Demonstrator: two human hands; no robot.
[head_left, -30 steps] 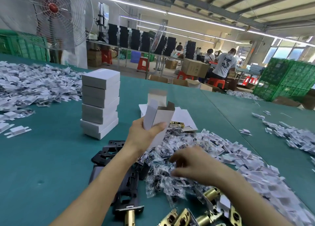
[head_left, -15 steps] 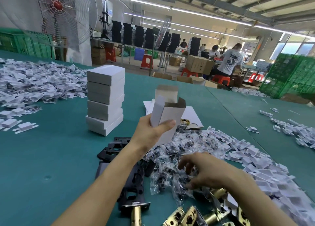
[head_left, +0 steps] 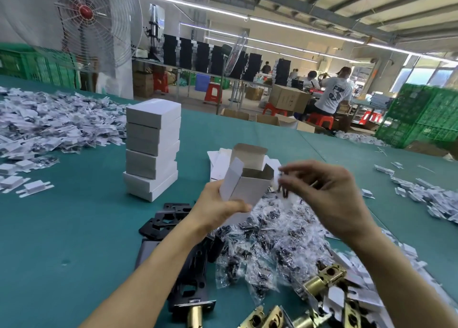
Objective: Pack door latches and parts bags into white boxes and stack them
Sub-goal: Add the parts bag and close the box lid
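Observation:
My left hand grips an open white box upright above the table, flaps standing up. Just right of the box mouth, my right hand pinches a clear parts bag that hangs from its fingertips, blurred. Below both hands lies a heap of clear parts bags. Brass door latches lie at the near edge, with black plates to the left. A stack of several closed white boxes stands further left on the green table.
Flat white box blanks lie behind the held box. White plastic parts lie heaped at far left and along the right. A large fan stands at the back left, green crates at the right, seated workers beyond.
My right hand has risen out of the heap of bags with one bag pinched and come up beside the box mouth. My left hand keeps the box where it was.

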